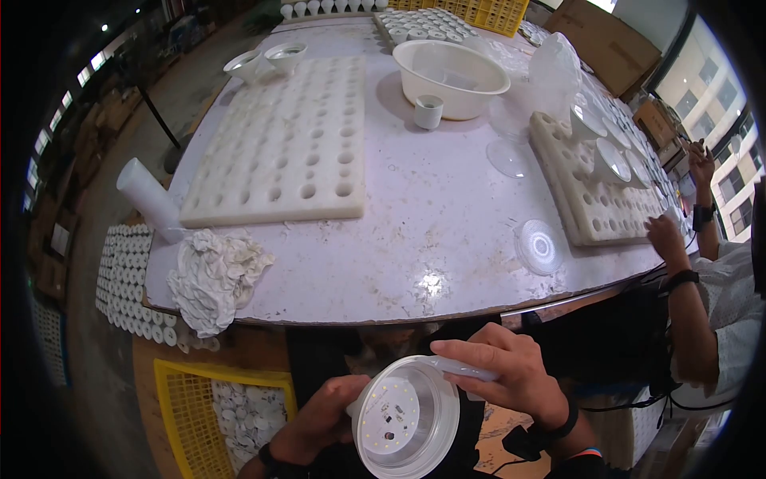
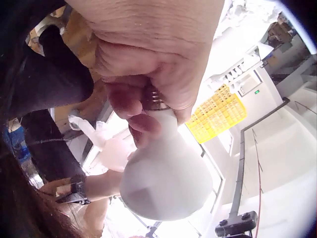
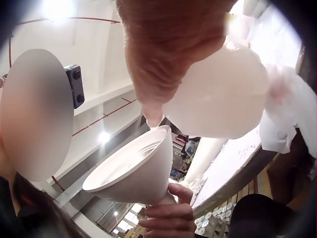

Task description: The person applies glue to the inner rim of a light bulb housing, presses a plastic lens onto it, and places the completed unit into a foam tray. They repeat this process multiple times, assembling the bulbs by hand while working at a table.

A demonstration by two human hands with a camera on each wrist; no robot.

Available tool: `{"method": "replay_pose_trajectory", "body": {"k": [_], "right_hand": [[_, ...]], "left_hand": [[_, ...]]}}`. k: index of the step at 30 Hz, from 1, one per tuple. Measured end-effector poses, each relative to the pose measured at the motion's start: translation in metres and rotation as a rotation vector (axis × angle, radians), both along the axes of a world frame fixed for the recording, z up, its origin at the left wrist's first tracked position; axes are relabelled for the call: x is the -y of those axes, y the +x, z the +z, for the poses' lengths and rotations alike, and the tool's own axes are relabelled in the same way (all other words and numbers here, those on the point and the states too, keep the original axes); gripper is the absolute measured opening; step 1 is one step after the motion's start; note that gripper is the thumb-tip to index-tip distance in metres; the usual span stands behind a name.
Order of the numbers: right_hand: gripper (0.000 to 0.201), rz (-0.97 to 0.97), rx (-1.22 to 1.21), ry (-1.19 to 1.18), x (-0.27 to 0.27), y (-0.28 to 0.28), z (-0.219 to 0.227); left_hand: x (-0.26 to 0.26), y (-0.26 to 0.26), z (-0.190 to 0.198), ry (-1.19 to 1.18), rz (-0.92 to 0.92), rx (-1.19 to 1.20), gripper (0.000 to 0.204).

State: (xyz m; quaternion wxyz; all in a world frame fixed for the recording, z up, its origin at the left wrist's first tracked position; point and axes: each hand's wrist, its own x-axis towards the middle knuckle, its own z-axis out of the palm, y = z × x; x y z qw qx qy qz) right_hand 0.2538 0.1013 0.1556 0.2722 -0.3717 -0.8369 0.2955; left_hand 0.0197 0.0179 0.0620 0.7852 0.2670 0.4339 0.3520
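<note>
just below the table's front edge, head view first: my left hand (image 1: 327,415) is curled round the back of a white lamp housing (image 1: 441,419), tilted so its wide mouth faces up at me. inside there's a round plate (image 1: 389,415) with a ring of little yellow dots. my right hand (image 1: 511,371) is pinching a translucent disc (image 1: 463,369) right by the rim, honestly can't tell if they're touching. on the table (image 1: 383,275) there's a crumpled white cloth (image 1: 214,279) at the left corner, a big holed board (image 1: 279,148) behind it, then a white tub (image 1: 459,84) with a small white cup (image 1: 428,112) just in front. two clear discs (image 1: 541,247) lie over to the right, near a second holed board (image 1: 590,211) with more housings (image 1: 612,162) stood on it. yellow crate (image 1: 171,411) of white bits down by my left side, and another person (image 1: 694,307) working off to the right.

left wrist view: fingers wrapped on the threaded screw base (image 2: 155,99), with the housing flaring out past them.

right wrist view: the disc sticks out from under my hand, just above the housing's rim, and the left fingers (image 3: 171,218) are bent round the neck below.
</note>
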Motion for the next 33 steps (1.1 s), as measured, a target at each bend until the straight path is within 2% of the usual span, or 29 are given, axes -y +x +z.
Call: {"method": "replay_pose_trajectory", "body": {"k": [4,6,10,12,16,18,19,22,27,28,30,33], "right_hand": [[0.050,0.009,0.050,0.069,0.001,0.000,0.000],[0.054,0.056,0.042,0.215,-0.001,0.001,-0.005],[0.053,0.047,0.032,0.274,0.001,0.001,-0.008],[0.050,0.022,0.027,0.282,0.003,0.000,-0.010],[0.047,0.003,0.013,0.335,0.004,0.001,-0.012],[0.045,-0.005,0.015,0.381,0.004,0.001,-0.012],[0.045,-0.010,0.015,0.384,0.003,0.001,-0.012],[0.043,-0.008,-0.015,0.411,0.003,0.002,-0.012],[0.035,0.014,-0.023,0.465,0.003,0.003,-0.012],[0.035,0.007,-0.024,0.466,0.002,0.003,-0.012],[0.032,0.019,-0.075,0.503,0.001,0.002,-0.014],[0.031,0.025,-0.024,0.519,0.001,0.004,-0.013]], "left_hand": [[-0.005,-0.005,0.006,0.020,-0.061,-0.007,0.041],[-0.006,-0.006,0.008,0.106,-0.098,-0.117,0.042],[-0.006,-0.006,0.007,0.112,-0.111,-0.120,0.042],[-0.006,-0.006,0.005,-0.031,-0.048,0.063,0.041],[0.002,-0.006,-0.024,-0.035,-0.060,0.084,0.042],[0.006,-0.001,-0.049,0.196,-0.040,-0.019,0.044],[0.002,-0.002,-0.040,0.199,-0.045,-0.019,0.044],[-0.007,-0.005,-0.006,0.072,-0.169,0.107,0.045],[-0.014,0.007,0.012,-0.163,0.121,0.481,0.047],[-0.020,0.009,0.013,-0.163,0.114,0.478,0.047],[-0.036,0.011,0.016,-0.010,0.021,0.814,0.062],[-0.036,0.015,0.023,-0.039,0.053,0.713,0.058]]}}
